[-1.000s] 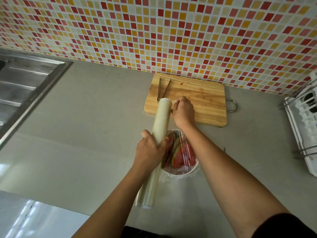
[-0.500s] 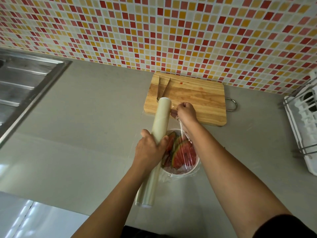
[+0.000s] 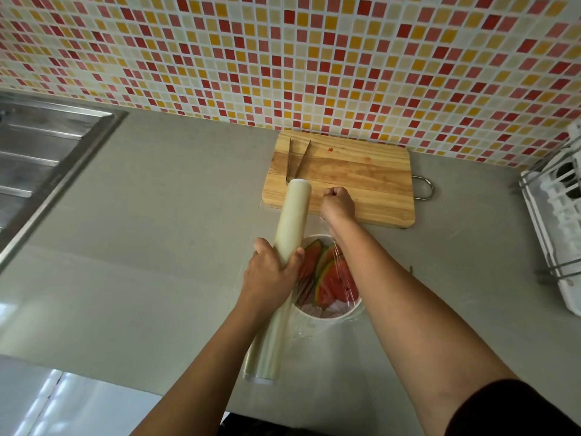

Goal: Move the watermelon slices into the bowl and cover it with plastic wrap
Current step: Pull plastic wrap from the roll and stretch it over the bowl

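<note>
A white bowl (image 3: pixel 327 314) on the grey counter holds several watermelon slices (image 3: pixel 334 283). Clear plastic film is stretched over the slices and the bowl. My left hand (image 3: pixel 270 275) grips the pale roll of plastic wrap (image 3: pixel 290 225) around its middle, just left of the bowl; the roll points toward the wall. My right hand (image 3: pixel 338 204) is fisted beyond the bowl's far rim, over the near edge of the board, and pinches the film's far edge. My right forearm hides the bowl's right side.
A wooden cutting board (image 3: pixel 355 180) with a metal handle lies against the tiled wall, with metal tongs (image 3: pixel 295 162) on its left part. A steel sink (image 3: pixel 41 158) is at the left. A white dish rack (image 3: pixel 556 221) stands at the right.
My right hand has drawn back toward the bowl's far rim, closed into a tighter fist and pulled the film taut. My left hand keeps the roll nearly still.
</note>
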A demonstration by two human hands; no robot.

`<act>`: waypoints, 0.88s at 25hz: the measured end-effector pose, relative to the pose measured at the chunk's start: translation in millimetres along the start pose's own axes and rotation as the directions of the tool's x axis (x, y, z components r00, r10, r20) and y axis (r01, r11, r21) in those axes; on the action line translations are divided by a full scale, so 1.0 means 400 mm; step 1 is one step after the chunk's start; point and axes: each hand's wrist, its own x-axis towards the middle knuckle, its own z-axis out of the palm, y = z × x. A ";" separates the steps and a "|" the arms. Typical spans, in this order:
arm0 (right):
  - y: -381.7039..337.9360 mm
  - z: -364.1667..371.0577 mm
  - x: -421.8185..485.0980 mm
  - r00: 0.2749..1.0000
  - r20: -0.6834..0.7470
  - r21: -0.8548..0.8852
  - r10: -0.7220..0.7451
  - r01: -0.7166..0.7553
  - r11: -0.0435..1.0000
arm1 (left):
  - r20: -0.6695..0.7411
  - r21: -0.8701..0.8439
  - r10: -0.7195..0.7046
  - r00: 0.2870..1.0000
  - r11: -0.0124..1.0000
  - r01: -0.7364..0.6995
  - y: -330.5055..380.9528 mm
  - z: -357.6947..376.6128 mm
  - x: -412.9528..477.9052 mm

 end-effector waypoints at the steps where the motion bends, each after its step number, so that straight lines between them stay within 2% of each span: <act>1: -0.002 0.003 0.002 1.000 0.005 0.010 0.019 -0.019 1.000 | 0.003 -0.004 -0.005 1.000 1.000 0.005 -0.001 -0.001 0.001; 4: -0.009 0.001 0.008 0.994 0.075 0.033 0.075 -0.078 0.996 | -0.001 -0.003 -0.005 1.000 1.000 0.005 -0.002 -0.004 0.004; 7: -0.023 -0.021 0.007 0.970 0.231 0.191 0.077 -0.122 0.974 | -0.018 -0.003 -0.013 1.000 1.000 0.013 -0.005 -0.004 0.008; 12: -0.018 -0.059 0.025 0.923 0.377 0.093 -0.079 0.047 0.995 | -0.025 -0.002 0.001 1.000 1.000 -0.001 -0.006 0.001 0.010; 17: -0.015 -0.062 0.029 0.913 0.360 0.094 -0.191 0.168 0.981 | -0.041 0.026 0.016 0.999 1.000 -0.015 -0.008 0.008 0.015; 22: -0.026 -0.062 0.025 0.908 0.191 -0.105 -0.372 0.396 0.912 | -0.052 0.047 0.025 0.998 0.999 -0.022 -0.005 0.012 0.016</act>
